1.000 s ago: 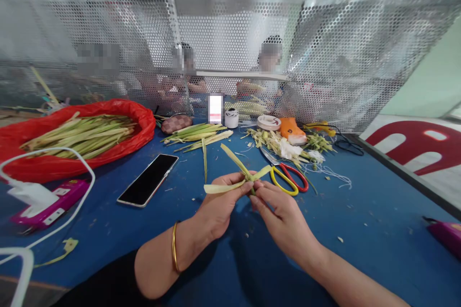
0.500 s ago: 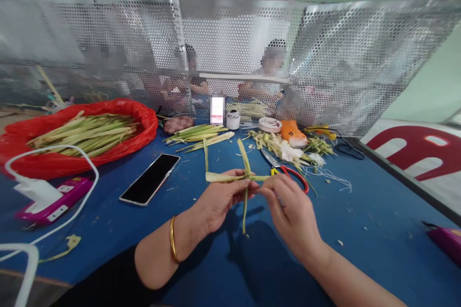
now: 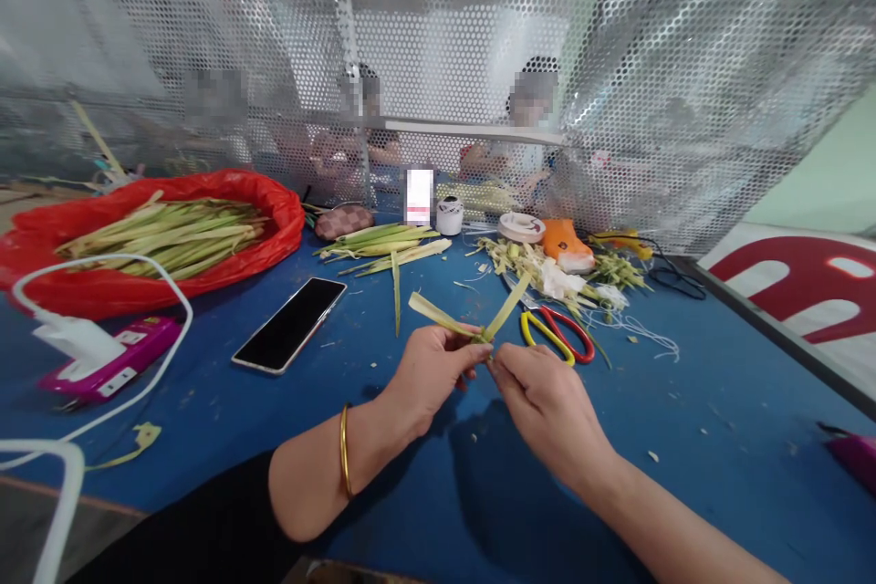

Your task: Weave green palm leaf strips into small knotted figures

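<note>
Several pale green leaf strips [image 3: 507,303], joined at a small knot, are held in front of me above the blue table. My left hand [image 3: 438,365] pinches them at the knot between thumb and fingers. Two strip ends fan out upward, one to the left and one to the right. My right hand [image 3: 537,388] is closed close beside the knot, fingertips pinched on a strip end that is mostly hidden by the fingers. Just beyond it lie scissors [image 3: 562,336] with red and yellow handles. A single loose leaf strip [image 3: 396,294] lies on the table.
A red plastic bag [image 3: 277,237] full of leaf strips stands at the left. Near it are a phone [image 3: 291,326] and a purple power strip [image 3: 147,342] with a white cable. Leaf scraps [image 3: 513,265] and a tape roll [image 3: 521,227] lie at the back, before a perforated metal screen [image 3: 458,46].
The strip pointing right and the one hanging down no longer show; the left and upper strips have tilted. My right hand has shifted slightly left and down. The whole view has moved a little.
</note>
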`<act>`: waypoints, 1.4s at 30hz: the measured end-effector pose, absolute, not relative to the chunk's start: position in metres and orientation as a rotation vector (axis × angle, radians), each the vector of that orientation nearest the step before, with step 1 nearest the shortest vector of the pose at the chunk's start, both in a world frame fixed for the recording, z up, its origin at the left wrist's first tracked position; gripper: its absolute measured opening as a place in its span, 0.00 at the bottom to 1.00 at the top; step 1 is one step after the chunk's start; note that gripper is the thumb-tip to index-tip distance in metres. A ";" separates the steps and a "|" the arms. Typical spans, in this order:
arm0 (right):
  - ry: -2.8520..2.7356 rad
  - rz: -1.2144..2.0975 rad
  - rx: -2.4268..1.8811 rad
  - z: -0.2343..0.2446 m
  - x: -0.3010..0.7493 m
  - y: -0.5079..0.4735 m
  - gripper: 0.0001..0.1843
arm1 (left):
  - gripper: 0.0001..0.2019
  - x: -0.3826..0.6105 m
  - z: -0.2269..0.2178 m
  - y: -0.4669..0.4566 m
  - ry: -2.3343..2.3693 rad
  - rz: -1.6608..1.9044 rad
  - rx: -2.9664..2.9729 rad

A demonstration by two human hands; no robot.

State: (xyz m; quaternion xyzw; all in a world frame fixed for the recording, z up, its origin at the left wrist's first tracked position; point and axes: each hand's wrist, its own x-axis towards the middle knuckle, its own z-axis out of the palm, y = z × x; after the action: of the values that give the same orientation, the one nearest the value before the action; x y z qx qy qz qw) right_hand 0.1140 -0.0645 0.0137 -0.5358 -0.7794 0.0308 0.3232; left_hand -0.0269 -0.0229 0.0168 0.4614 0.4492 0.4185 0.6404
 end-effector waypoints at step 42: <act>-1.108 1.051 -1.201 0.004 0.122 -0.040 0.14 | 0.13 -0.027 0.013 -0.018 0.995 0.804 1.087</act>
State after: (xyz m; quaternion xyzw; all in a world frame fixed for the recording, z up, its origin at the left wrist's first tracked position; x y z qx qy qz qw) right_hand 0.1222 -0.0404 0.0038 -0.5105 -0.4708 0.4467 0.5641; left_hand -0.0272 -0.0185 0.0133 0.4821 0.4411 0.3565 0.6678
